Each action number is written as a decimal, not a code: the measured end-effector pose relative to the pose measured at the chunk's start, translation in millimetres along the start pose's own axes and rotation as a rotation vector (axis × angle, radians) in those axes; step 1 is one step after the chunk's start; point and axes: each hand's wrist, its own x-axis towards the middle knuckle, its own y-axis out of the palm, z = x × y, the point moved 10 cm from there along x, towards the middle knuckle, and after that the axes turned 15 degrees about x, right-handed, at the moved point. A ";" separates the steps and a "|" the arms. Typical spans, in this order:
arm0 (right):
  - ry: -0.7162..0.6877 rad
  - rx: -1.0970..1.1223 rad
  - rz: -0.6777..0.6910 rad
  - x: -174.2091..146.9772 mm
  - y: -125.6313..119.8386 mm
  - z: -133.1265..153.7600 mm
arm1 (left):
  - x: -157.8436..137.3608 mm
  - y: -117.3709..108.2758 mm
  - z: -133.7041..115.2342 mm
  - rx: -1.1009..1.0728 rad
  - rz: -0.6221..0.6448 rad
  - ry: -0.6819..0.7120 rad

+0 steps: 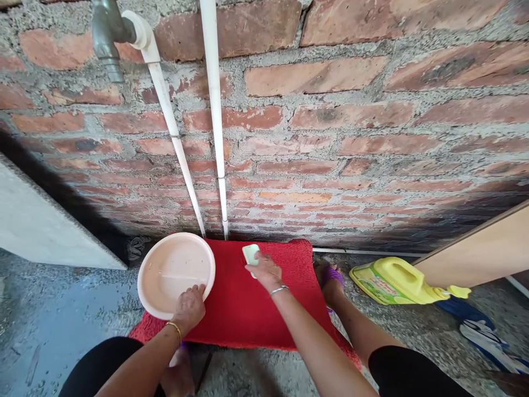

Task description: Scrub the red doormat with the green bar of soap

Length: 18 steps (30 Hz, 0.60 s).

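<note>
A pale pink plastic basin (159,275) tilts at the left end of a red mat (231,309). My left hand (190,309) is closed over its near right rim, fingers inside and wrist with a gold bangle outside. Inside the basin a few dark specks show, and I cannot make out any depth of water. On the upper middle of the mat, my right hand (266,273) grips a pale green, rounded rectangular object (250,253), like a scrubbing brush. Its underside is hidden against the red cloth. A silver bangle circles the right wrist.
A yellow jug (388,281) lies on its side to the right, by blue-and-white footwear (483,336). Behind stand a brick wall (314,121), white pipes (215,110) and a grey tap (108,41). Slabs lean at both sides. Wet concrete (78,309) lies at left.
</note>
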 end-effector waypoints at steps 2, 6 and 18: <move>-0.047 -0.032 0.093 -0.3 34.3 42.5 | 1.3 2.0 0.2 -0.003 0.004 0.004; -0.155 -0.073 0.203 -1.7 79.5 98.2 | 3.6 6.6 0.5 -0.014 0.016 0.011; 0.162 -0.124 -0.029 21.3 -58.7 -65.2 | 4.4 11.4 -2.4 -0.003 0.019 0.024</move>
